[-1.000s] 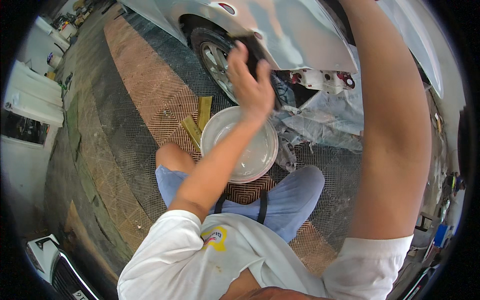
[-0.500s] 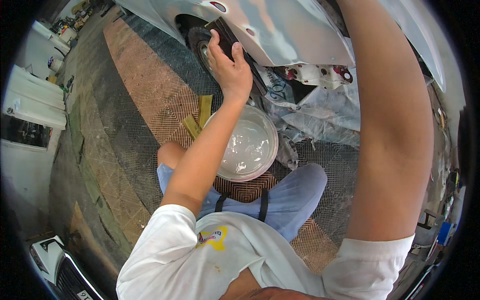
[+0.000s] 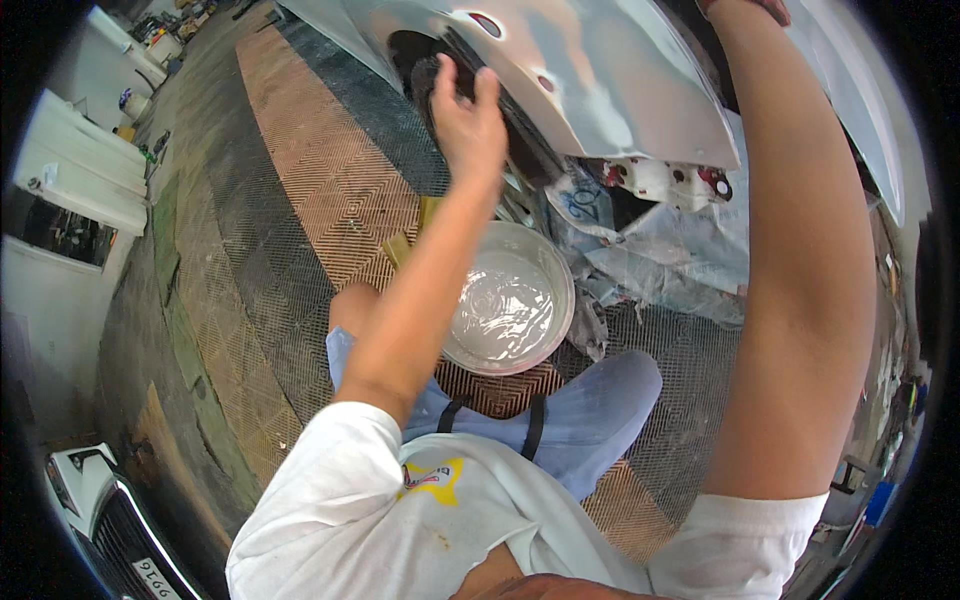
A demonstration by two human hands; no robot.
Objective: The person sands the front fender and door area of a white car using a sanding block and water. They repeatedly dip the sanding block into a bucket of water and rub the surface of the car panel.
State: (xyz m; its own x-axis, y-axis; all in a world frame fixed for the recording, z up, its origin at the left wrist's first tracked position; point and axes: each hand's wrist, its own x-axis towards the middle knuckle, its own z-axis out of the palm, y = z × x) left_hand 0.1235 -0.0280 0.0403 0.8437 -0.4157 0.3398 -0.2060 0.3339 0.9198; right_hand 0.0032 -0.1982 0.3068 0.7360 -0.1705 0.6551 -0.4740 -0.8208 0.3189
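Left hand (image 3: 470,128) grips dark block (image 3: 530,147); basin (image 3: 557,275) holds water (image 3: 500,312), seemingly cloudy.

My left hand (image 3: 470,130) has open floor (image 3: 325,150) toward nine o'clock — but the car panel (image 3: 625,110) bars three, and the basin (image 3: 558,275) stands between five and six.

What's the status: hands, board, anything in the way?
Left hand on long dark board, alongside car panel; board-to-panel contact unclear. Right hand cut off by picture's top edge, grip unclear. Basin of liquid below, clear of board.
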